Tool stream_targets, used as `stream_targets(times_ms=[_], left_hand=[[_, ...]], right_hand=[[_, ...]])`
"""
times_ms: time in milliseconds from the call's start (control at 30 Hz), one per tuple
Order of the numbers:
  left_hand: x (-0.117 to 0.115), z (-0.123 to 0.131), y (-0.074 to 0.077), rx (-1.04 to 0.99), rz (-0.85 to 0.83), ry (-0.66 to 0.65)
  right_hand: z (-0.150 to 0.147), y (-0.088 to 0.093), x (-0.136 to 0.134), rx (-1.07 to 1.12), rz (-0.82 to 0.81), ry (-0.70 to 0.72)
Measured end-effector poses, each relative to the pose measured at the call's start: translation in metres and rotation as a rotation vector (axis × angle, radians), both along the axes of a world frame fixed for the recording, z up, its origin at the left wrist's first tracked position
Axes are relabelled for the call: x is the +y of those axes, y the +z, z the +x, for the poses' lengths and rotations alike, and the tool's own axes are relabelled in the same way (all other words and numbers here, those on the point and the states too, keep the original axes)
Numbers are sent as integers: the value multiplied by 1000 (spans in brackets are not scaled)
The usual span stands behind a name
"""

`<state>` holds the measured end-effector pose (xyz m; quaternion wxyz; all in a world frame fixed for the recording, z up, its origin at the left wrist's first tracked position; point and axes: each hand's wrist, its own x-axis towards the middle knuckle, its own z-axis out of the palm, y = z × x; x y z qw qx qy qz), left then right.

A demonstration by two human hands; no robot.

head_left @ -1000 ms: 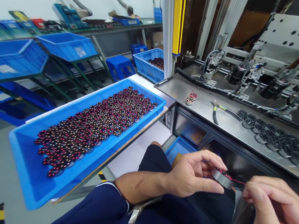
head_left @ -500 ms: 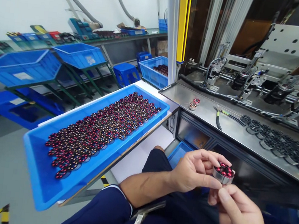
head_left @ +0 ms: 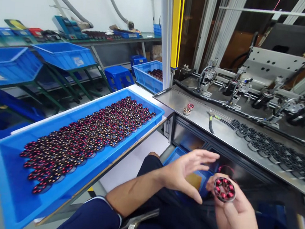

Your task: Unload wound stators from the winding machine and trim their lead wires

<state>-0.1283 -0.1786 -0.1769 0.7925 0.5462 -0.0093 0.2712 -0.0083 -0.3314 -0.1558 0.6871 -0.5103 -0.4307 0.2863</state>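
My right hand (head_left: 240, 216) grips a wound motor stator (head_left: 224, 190) with red coils, its round face turned up toward me. To its left, my left hand (head_left: 186, 171) is open, thumb and fingers spread, apart from the stator. A thin red loop, seemingly wire, shows just behind the stator. On the left, a long blue tray (head_left: 5, 171) carries many similar stators (head_left: 92, 133) with red and copper-coloured windings, packed closely together.
A metal ledge (head_left: 195, 125) ahead bears two loose stators (head_left: 188, 109), green-handled pliers (head_left: 211, 123) and rows of black ring-shaped parts (head_left: 272, 146). Behind it stands a machine (head_left: 273, 69) with several stations. Blue crates (head_left: 62, 54) rest on stands at far left.
My left hand has let go of the stator, opened and drawn back to the left. The right hand now holds it alone, tilted face-up. The whole view has shifted slightly right.
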Motion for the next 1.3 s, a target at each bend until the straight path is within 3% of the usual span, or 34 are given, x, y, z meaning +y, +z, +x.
stream_targets(times_ms=[100,200,267,367,467,667,900,1133,1200,1300], left_hand=[[6,-14,10,134,183,229],[-5,-18,27,129,481,292],[-14,-14,34,106,614,295],[-19,-6,36,123,656,271],[-17,-3,32,98,682,271],[-19,-7,27,27,790,456],[-23,-11,25,22,636,459],[-31,-7,23,71,81,180],[-33,-6,21,69,45,151],[-34,-5,21,19,160,236]], right_hand=[[12,-5,-5,-453,129,-273],[21,-6,-7,-835,243,-311],[23,-6,-8,-967,259,-319],[22,-3,-10,-1008,249,-303],[18,3,-13,-898,204,-233],[14,9,-13,-640,169,-101],[12,17,-8,-767,198,-132],[-3,15,-19,-524,78,-393],[-8,15,-20,-474,46,-440],[-9,11,-22,-343,-28,-531]])
